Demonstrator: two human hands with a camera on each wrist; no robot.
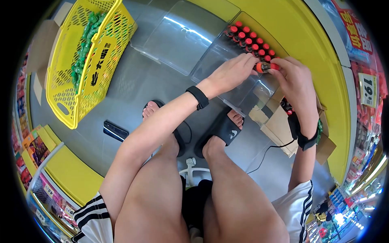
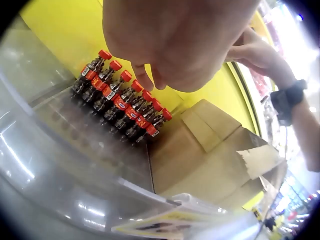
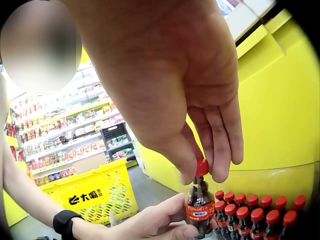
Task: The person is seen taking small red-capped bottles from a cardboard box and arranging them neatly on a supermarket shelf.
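A small dark bottle with a red cap and red label is held between both hands. My right hand pinches it by the cap from above. Around its lower body, the fingers and thumb of my left hand grip it. Just beside the hands, rows of matching red-capped bottles stand upright in a clear plastic bin. In the left wrist view, the back of the left hand hides the held bottle.
An open cardboard box with more small bottles stands below my right forearm. At the left is a yellow basket holding green bottles. A phone lies on the floor near my feet. Yellow shelving runs along the right.
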